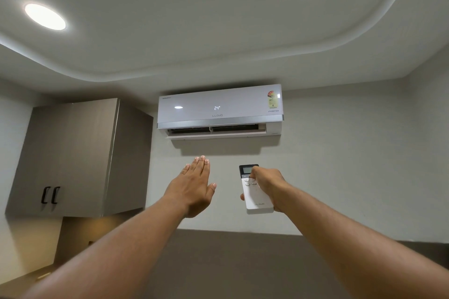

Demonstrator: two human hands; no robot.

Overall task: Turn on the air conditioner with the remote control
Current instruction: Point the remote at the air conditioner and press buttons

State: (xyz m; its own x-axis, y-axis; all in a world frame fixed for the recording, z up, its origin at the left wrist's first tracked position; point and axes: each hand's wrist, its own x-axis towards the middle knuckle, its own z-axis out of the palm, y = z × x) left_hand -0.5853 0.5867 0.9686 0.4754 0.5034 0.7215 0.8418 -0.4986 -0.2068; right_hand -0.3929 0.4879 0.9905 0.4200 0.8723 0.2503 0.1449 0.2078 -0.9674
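A white wall air conditioner (220, 110) hangs high on the wall ahead. Its front shows a lit "24°" and its bottom flap stands open. My right hand (268, 185) grips a white remote control (254, 195) with a dark screen on top, pointed up at the unit, thumb resting on the buttons just below the screen. My left hand (194, 187) is raised flat below the unit, palm away from me, fingers straight and together, holding nothing.
A grey wall cabinet (77, 155) with two black handles hangs to the left of the unit. Two round ceiling lights (45, 16) are lit. A dark ledge (230, 250) runs along the wall under my arms.
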